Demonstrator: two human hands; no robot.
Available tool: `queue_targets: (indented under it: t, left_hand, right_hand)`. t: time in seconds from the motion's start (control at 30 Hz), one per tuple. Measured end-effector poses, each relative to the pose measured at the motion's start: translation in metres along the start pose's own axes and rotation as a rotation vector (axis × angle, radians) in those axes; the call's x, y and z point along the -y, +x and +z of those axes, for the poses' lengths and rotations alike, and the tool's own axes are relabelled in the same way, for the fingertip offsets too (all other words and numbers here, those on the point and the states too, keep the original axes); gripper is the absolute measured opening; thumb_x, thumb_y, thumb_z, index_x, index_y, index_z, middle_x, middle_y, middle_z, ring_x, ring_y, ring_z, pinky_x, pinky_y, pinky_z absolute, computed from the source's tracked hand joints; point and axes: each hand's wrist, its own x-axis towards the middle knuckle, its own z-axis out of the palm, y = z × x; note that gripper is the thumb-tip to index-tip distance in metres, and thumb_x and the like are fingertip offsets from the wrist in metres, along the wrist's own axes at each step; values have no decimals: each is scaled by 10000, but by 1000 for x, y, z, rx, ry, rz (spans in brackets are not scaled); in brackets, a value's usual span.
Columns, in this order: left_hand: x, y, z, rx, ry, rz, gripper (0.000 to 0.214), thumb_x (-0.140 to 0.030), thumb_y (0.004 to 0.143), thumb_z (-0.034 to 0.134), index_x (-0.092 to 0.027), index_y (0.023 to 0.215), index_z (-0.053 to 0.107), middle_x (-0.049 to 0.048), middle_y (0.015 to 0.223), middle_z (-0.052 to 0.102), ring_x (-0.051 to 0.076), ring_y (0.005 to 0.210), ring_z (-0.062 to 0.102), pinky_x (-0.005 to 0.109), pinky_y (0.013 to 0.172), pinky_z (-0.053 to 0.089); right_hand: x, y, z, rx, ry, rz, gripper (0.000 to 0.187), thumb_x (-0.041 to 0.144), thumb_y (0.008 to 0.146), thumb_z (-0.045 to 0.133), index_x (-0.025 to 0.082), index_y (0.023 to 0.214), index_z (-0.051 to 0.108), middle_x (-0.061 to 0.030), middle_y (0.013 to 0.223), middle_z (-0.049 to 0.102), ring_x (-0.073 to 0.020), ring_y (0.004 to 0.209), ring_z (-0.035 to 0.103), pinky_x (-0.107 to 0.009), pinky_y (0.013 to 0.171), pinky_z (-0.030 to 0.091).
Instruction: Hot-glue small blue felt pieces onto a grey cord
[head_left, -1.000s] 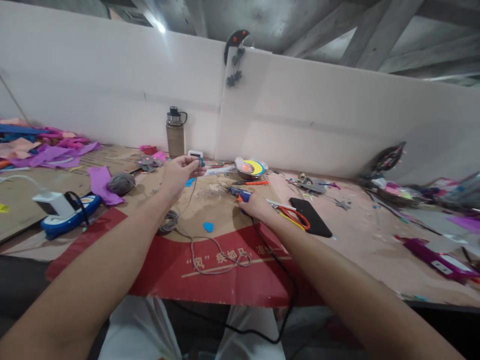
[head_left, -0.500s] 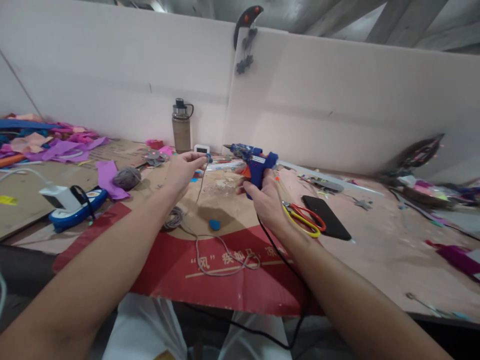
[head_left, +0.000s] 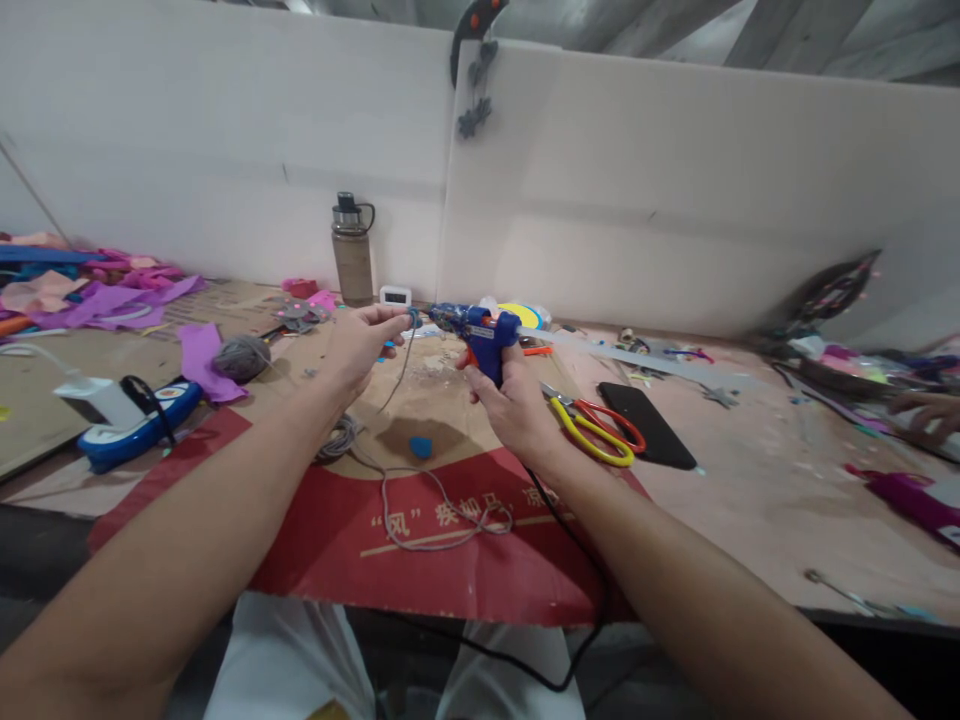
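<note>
My right hand is wrapped round the grip of a blue hot glue gun, held above the table with its nozzle pointing left. The nozzle tip sits right at a small blue piece pinched in the fingers of my left hand. A grey cord hangs from that pinch and loops over the red and brown cardboard. A blue felt scrap lies on the cardboard below my hands. The gun's black cable trails off the front edge.
Yellow and red scissors and a black phone lie right of my hand. A bottle stands by the white partition. A grey yarn ball, purple felt and a blue-white device are at left. Another person's hand is at far right.
My right hand picked the glue gun up off the table and brought its nozzle left to the piece in my left hand, which stayed in place.
</note>
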Motion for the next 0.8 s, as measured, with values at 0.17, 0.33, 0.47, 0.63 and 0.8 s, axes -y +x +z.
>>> queue_targets:
  t: [0.17, 0.33, 0.47, 0.63, 0.8]
  left_hand:
    - [-2, -2, 2, 9, 0, 14, 250, -327, 644, 772, -142, 803, 717, 40, 755, 651, 76, 574, 513, 192, 470, 372]
    - [-4, -4, 4, 11, -2, 25, 246, -339, 629, 777, -147, 764, 701, 38, 752, 655, 77, 564, 506, 199, 470, 368]
    - [-5, -5, 4, 25, 6, 29, 200, -313, 645, 757, -151, 743, 693, 26, 716, 636, 78, 566, 505, 199, 473, 370]
    - [-5, -4, 4, 20, -8, 28, 196, -304, 640, 762, -150, 735, 689, 34, 740, 647, 74, 566, 497, 198, 465, 362]
    - [-4, -3, 3, 9, -20, 21, 215, -305, 632, 769, -153, 769, 706, 33, 733, 645, 80, 571, 502, 202, 467, 371]
  right_hand:
    - [0, 1, 1, 0, -34, 1, 212, 303, 878, 510, 238, 1079, 500, -55, 963, 629, -185, 788, 574, -353, 700, 497]
    - [0, 0, 1, -15, -69, 11, 255, 310, 877, 506, 230, 1118, 486, -75, 1003, 630, -202, 821, 582, -370, 722, 498]
    - [5, -1, 1, -22, -104, 7, 228, 298, 873, 510, 221, 1088, 507, -77, 994, 628, -206, 836, 585, -375, 746, 491]
    - [9, -1, 0, -50, -163, -11, 282, 281, 867, 518, 211, 1140, 507, -83, 1005, 637, -213, 857, 585, -388, 806, 473]
    - [12, -1, -1, -36, -193, -2, 263, 291, 873, 513, 220, 1125, 527, -84, 996, 642, -233, 903, 581, -391, 828, 465]
